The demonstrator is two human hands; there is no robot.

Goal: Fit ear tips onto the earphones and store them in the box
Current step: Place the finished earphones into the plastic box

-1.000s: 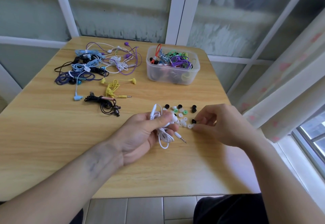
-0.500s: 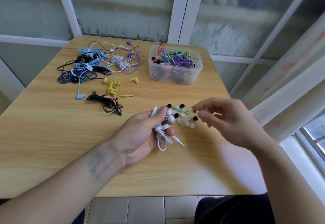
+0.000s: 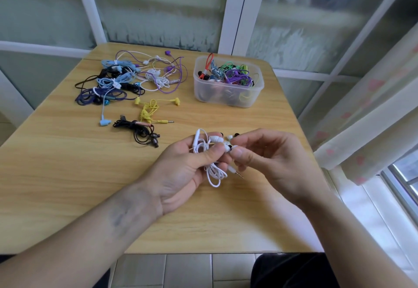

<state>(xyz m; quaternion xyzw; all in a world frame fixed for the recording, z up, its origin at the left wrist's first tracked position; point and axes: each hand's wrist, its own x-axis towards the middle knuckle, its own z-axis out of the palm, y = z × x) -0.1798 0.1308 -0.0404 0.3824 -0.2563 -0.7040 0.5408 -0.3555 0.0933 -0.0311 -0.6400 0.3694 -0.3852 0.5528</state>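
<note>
My left hand (image 3: 185, 165) grips a bundled pair of white earphones (image 3: 213, 172); the cable loops and the jack hang below my fingers. One white earbud (image 3: 216, 139) sticks up above my thumb. My right hand (image 3: 269, 158) pinches a small white ear tip (image 3: 231, 148) right against the second earbud held at my left thumb. Behind my hands lies a small heap of loose ear tips (image 3: 233, 136), mostly hidden. The clear plastic box (image 3: 228, 96) stands at the back right of the table, filled with several coloured earphones.
A tangle of blue, purple, white and black earphones (image 3: 126, 79) lies at the back left of the wooden table (image 3: 67, 174). Nearer are yellow earphones (image 3: 149, 111) and black earphones (image 3: 140, 132). A window frame and curtain (image 3: 362, 118) border the right side.
My right hand picked a white ear tip from the heap and brought it left to the earbud in my left hand. My left hand rose slightly with the earphones.
</note>
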